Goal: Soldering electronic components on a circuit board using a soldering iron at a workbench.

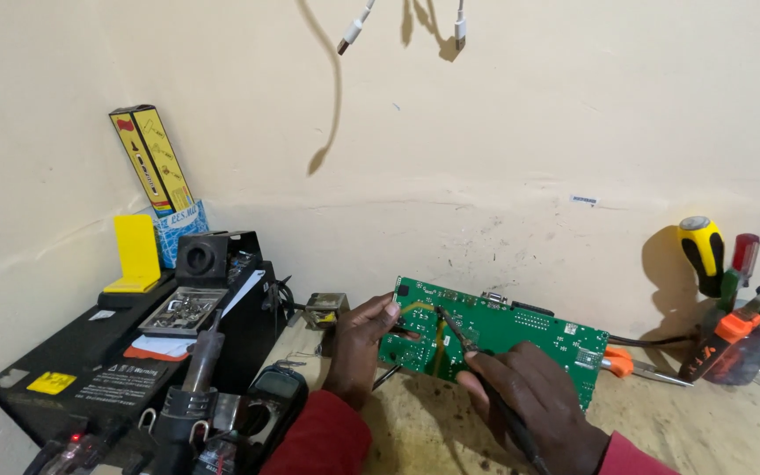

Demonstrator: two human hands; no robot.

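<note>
Head camera looks down, close, at the workbench (450, 431) (wall behind).

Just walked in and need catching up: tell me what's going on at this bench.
A person is working on a green circuit board lying on the bench. The left hand steadies the board's left edge, while the right hand holds a thin black probe with its tip on the board. A jar of screwdrivers stands at right.
</note>
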